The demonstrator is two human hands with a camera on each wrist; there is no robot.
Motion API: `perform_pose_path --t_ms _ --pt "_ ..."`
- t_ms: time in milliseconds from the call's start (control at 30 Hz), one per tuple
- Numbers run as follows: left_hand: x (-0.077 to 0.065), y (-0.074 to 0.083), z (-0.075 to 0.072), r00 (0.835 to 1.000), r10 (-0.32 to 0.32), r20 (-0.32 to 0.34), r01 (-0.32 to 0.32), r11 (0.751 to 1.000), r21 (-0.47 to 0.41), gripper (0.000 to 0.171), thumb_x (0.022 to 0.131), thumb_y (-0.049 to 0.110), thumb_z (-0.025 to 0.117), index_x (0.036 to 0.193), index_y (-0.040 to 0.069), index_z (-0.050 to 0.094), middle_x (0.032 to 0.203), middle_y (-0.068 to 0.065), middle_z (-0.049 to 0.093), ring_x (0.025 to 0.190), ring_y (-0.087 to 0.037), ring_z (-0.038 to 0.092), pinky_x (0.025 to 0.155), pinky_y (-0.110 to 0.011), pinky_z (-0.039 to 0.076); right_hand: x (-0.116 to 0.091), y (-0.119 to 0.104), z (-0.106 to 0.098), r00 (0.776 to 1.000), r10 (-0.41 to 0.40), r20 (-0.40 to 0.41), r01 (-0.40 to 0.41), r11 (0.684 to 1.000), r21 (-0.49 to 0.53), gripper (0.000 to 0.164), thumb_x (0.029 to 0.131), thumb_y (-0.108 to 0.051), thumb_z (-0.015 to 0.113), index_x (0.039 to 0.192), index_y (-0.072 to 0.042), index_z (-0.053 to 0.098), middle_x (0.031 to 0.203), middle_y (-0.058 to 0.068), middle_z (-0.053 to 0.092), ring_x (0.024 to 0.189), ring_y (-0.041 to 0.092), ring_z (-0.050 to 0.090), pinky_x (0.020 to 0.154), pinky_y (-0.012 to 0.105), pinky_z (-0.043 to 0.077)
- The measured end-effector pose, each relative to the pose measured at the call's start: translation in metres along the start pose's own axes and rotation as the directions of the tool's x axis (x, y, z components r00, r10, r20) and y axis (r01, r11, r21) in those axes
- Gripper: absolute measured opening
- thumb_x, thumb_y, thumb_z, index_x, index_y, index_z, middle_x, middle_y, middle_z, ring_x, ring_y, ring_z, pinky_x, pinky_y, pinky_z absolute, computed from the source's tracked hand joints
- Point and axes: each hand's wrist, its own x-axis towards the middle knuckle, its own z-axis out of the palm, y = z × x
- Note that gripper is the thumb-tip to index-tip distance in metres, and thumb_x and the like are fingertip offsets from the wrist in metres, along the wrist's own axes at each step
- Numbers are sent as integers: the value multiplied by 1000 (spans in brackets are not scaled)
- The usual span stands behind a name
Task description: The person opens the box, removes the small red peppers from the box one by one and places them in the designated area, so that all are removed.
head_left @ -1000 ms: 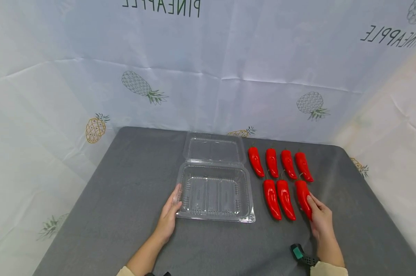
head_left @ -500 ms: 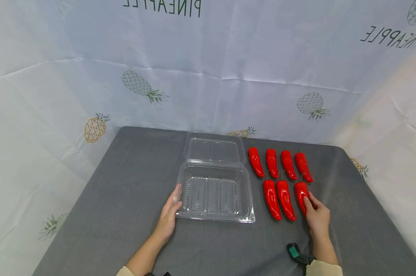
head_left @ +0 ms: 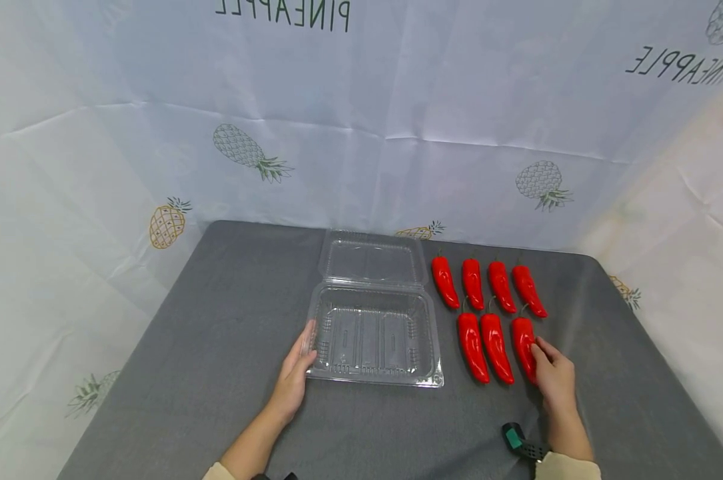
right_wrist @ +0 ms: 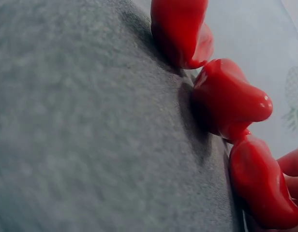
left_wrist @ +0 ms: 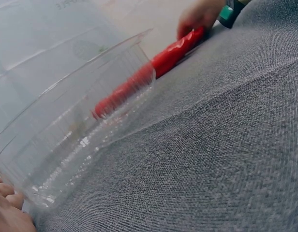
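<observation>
My left hand point(head_left: 291, 387) grips the left side of a clear plastic clamshell box point(head_left: 370, 340), thumb near its front corner. The box has nothing in it, and its lid point(head_left: 373, 260) is folded back flat behind. To the right, my right hand point(head_left: 556, 383) pinches the right side of a glossy red chili pepper point(head_left: 522, 340), the last in the front row. In the right wrist view, fingers point(right_wrist: 294, 179) press against this pepper point(right_wrist: 260, 186). Two more peppers, the nearer one point(head_left: 496, 347) and another point(head_left: 472, 347), lie just left of it.
Behind the front row lies a back row of several red peppers point(head_left: 501, 285), stems pointing away. Everything rests on a grey cloth-covered table point(head_left: 235, 313). A pineapple-print curtain point(head_left: 361, 133) hangs along its back edge.
My right hand has shifted slightly left with the pepper, which now lies straighter in line with its neighbours. The left hand and the box have stayed in place.
</observation>
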Motion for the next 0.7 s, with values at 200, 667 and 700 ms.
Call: perform_pose_path --t_ms 200,667,700 --pt "2 -1 2 1000 9 11 -9 1000 -4 53 98 9 31 146 -7 15 154 -24 13 142 -15 15 103 0 18 -1 -1 -7 1000 22 10 -22 999 -29 59 97 -41 32 145 -8 29 148 23 30 123 31 34 89 31 49" --pt "18 58 -33 996 87 9 -82 888 452 66 98 23 41 149 3 4 156 -18 -9 142 -41 -6 111 -62 0 -11 -79 -21 831 -523 191 556 781 -284 73 94 -33 50 147 2 14 153 30 -1 138 52 0 106 69 6" --pt "28 69 -37 989 143 30 -135 815 564 69 96 26 44 150 4 6 156 -16 -10 142 -40 -7 111 -63 -1 -12 -90 -18 785 -590 192 617 713 -332 77 93 -35 53 148 1 12 153 29 -6 138 52 -7 106 70 0"
